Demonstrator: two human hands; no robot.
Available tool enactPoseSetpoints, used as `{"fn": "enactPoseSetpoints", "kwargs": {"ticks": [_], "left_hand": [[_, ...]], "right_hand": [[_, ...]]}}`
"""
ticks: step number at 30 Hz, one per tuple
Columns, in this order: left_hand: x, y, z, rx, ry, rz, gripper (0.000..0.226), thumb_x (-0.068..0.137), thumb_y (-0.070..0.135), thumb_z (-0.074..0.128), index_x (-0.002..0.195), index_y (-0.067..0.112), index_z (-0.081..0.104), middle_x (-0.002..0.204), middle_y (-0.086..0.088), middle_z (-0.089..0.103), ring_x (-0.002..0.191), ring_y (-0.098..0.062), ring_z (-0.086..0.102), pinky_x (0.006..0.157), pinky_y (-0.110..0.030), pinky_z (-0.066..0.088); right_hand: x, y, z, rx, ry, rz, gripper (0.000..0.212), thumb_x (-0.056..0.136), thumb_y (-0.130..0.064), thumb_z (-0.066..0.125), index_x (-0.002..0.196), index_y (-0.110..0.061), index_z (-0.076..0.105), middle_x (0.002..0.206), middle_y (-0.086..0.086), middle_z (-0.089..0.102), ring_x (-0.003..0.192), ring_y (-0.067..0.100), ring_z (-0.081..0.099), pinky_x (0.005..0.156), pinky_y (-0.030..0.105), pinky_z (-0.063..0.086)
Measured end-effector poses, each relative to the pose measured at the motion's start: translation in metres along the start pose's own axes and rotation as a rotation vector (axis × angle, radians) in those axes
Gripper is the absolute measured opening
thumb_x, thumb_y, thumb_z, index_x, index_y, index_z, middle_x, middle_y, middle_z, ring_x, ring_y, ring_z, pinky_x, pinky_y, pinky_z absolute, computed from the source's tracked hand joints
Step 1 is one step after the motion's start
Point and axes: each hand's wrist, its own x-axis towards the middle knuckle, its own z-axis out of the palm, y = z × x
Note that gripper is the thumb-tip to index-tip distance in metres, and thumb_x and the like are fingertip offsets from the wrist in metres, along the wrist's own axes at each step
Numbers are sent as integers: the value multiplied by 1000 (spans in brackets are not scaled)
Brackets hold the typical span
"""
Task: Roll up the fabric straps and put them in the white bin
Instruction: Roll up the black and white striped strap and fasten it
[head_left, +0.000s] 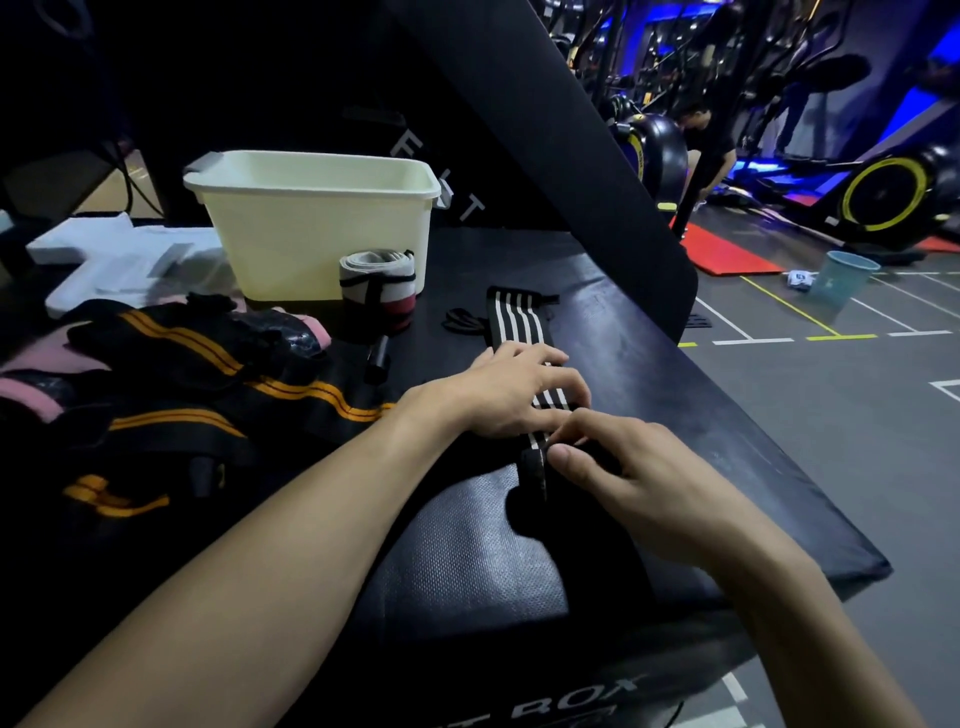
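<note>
While flat on the black-and-white strap (519, 325), left hand (511, 397); right hand (631, 475) pinching its rolled end.

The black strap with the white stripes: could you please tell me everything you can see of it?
The black strap with white stripes is a woven-looking fabric band with four white lines along its length. It lies flat on the black padded box, running away from the person, its far end near the white bin but apart from it. Its near end is turned into a small roll. The left hand presses straight fingers on the flat part; the right hand pinches the roll.
</note>
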Motion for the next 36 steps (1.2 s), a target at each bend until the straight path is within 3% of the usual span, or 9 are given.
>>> {"fn": "enactPoseSetpoints", "kwargs": {"ticks": [2,5,9,13,17,21,28,32,36], "left_hand": [[1,2,-1,5,7,-1,22,96,57,57,119,56,59,157,11,36,146,-20,25,121,-56,18],[-1,3,-2,-21,60,-2,33,94,50,64,127,47,61,153,10,43,141,-20,31,119,-49,25],[-6,1,-4,-104,205,-45,31,81,44,75,110,45,65,117,11,52,114,-18,42,105,-44,43],[-6,-2,-6,-80,239,-60,24,77,50,76,97,38,71,98,11,55,104,-15,46,94,-42,50],[-6,-14,-15,-142,191,19,17,84,45,80,100,39,79,100,10,60,96,-9,58,90,-31,51],[-7,-23,-16,-141,130,38,22,89,40,78,110,42,77,107,14,55,99,-7,56,90,-22,42],[-6,-29,-12,-125,125,63,24,94,34,73,112,49,75,116,15,56,108,-9,57,103,-36,46],[-10,-25,-17,-157,103,122,22,91,34,77,111,44,77,117,13,59,108,-4,57,102,-28,45],[-18,-12,-21,-218,6,191,21,83,36,83,101,44,77,117,12,59,111,1,57,102,-16,40]], "right_hand": [[2,1,4,-37,50,24,21,98,-54,49,96,-38,63,85,-18,59,86,7,56,74,31,41],[6,-2,12,-94,190,55,24,95,-55,51,103,-40,68,111,-15,54,105,18,51,89,45,44],[10,-12,25,-236,486,-38,11,87,-32,75,87,-27,65,90,-10,60,84,20,54,73,42,43],[8,-11,30,-303,622,-117,13,85,-33,74,82,-22,67,79,-7,67,73,22,60,68,39,41],[-3,-8,24,-224,549,-150,17,89,-44,69,89,-26,70,87,-13,70,79,16,63,74,38,48],[-18,2,9,-59,367,-151,29,83,-43,80,104,-29,68,102,-19,70,95,4,66,85,31,51],[-3,15,9,6,241,-119,55,74,-13,89,121,-28,67,115,-20,68,109,2,64,92,34,54],[-1,15,1,-19,188,-107,40,84,-34,81,121,-34,65,102,-20,69,97,4,66,85,39,54],[-16,4,-2,-15,101,-92,38,95,-60,49,122,-37,61,96,-16,75,86,6,70,79,39,54]]}}
